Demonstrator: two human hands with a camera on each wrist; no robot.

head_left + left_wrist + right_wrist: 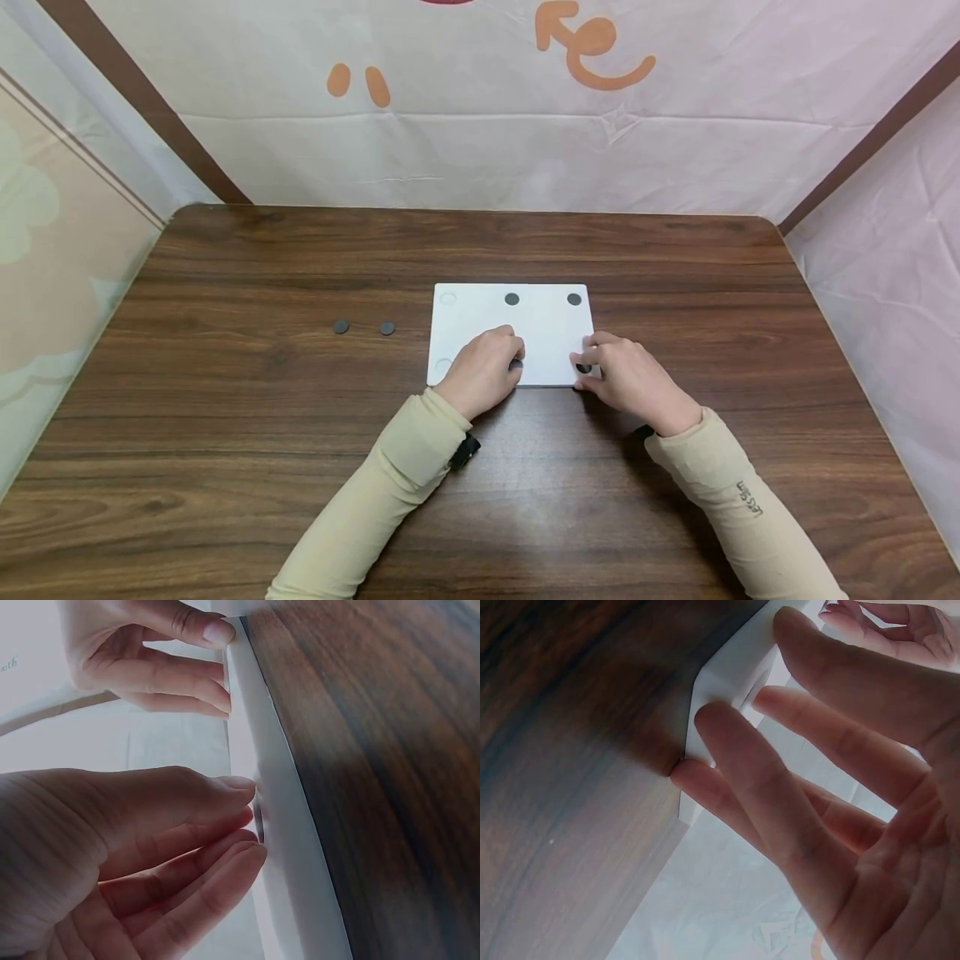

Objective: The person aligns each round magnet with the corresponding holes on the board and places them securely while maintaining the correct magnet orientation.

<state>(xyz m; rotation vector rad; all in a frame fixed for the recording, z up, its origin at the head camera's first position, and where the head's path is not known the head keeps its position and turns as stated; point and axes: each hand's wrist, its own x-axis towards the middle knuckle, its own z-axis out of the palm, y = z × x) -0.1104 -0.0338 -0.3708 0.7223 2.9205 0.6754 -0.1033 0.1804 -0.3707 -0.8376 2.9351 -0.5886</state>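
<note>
A white rectangular board (pixel 551 329) lies on the table, with dark round discs set along it. My left hand (pixel 483 371) is over its front middle, where thumb and fingertips pinch a dark disc (pixel 515 364) at the board's surface; the left wrist view shows this disc (pixel 259 819) edge-on between them. At the front right corner, my right hand (pixel 628 377) touches the board with spread, fairly straight fingers, beside another dark disc (pixel 583 368) partly covered by them. Two more discs sit at the back: a middle disc (pixel 512 299) and a right disc (pixel 573 299).
Left of the board, two loose dark discs (pixel 341 327) (pixel 387 328) lie on the wooden table (pixel 247 400). The board's left end has a round recess at the back (pixel 447 299) and another at the front (pixel 443 365). A printed cloth (pixel 480 158) hangs behind the table.
</note>
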